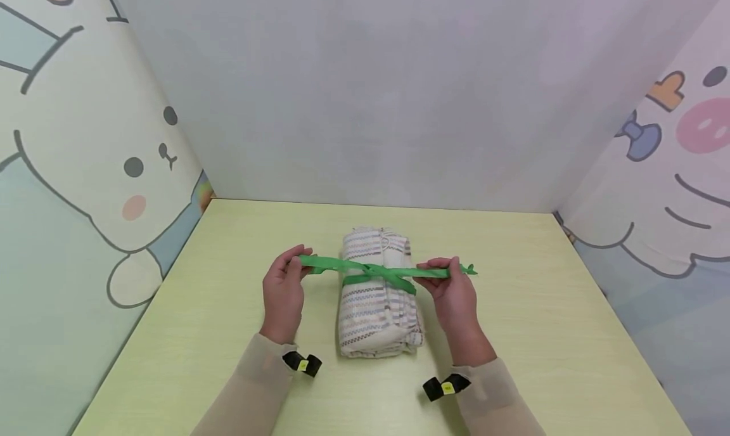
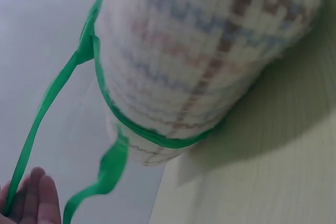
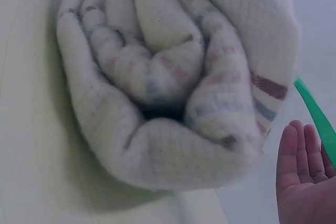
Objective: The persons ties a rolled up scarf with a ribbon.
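A rolled, patterned cloth (image 1: 365, 315) lies lengthwise on the table, white with bands of blue, brown and pink. Round its middle runs a green ribbon (image 1: 376, 270), crossed over itself on top. My left hand (image 1: 283, 294) pinches one end of the ribbon to the left of the roll. On the other side, my right hand (image 1: 455, 298) pinches the opposite end, and a short tail sticks out past its fingers. Both ends stretch out nearly straight. The right wrist view shows the coiled layers at the near end of the roll (image 3: 157, 150).
The pale yellow table (image 1: 547, 309) extends on both sides of the roll. A grey wall (image 1: 376, 94) rises behind it, and walls with cartoon animals stand left and right. Each wrist carries a small black camera (image 1: 302, 363) on a strap.
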Demonstrator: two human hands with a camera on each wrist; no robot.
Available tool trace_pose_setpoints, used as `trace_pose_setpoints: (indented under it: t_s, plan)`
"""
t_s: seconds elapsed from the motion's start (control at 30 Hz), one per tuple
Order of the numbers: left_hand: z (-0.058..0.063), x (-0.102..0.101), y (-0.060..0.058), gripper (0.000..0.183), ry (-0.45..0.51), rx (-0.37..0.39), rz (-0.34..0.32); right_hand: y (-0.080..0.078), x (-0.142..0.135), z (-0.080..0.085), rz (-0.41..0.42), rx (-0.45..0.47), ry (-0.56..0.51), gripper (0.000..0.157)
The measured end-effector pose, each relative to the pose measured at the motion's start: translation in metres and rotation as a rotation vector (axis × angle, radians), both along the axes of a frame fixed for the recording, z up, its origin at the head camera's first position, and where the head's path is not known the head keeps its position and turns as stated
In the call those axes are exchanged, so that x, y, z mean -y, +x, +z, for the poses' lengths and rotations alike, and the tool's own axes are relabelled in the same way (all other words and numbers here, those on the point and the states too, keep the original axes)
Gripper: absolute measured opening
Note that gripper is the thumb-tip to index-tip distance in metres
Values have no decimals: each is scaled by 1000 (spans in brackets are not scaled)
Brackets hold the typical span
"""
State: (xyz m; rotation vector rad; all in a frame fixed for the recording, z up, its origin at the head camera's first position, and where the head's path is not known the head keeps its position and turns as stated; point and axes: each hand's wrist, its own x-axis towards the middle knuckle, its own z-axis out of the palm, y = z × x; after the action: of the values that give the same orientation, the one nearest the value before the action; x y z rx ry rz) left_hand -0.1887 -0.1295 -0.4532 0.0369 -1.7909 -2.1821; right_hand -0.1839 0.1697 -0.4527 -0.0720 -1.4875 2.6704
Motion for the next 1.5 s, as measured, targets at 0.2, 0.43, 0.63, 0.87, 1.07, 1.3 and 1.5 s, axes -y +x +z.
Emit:
trace_pose_setpoints:
  t_s: [0.2,0.43,0.63,0.87,1.07,1.3,1.5]
  plan:
    - [4,2,-2,29,98,-4,31,-4,-12,3,46,23,-159,50]
    - [-2,3,-8,27,210,73,31,-9,-24,-1,8,227,-421,46]
    - [-7,6,-7,29,327,125,13,-14,-31,-3,-24,348,-517,46]
    - [-2,10,-3,38,616,220,-34,-14,-40,-2,3,361,-662,49]
    - [2,10,1,40,787,226,-33,-15,-48,0,-6,344,-775,46]
    - [8,10,3,41,820,140,-3,-16,-54,3,-50,355,-773,48]
    - [6,12,1,43,777,166,23,-16,-56,2,-54,304,-730,50]
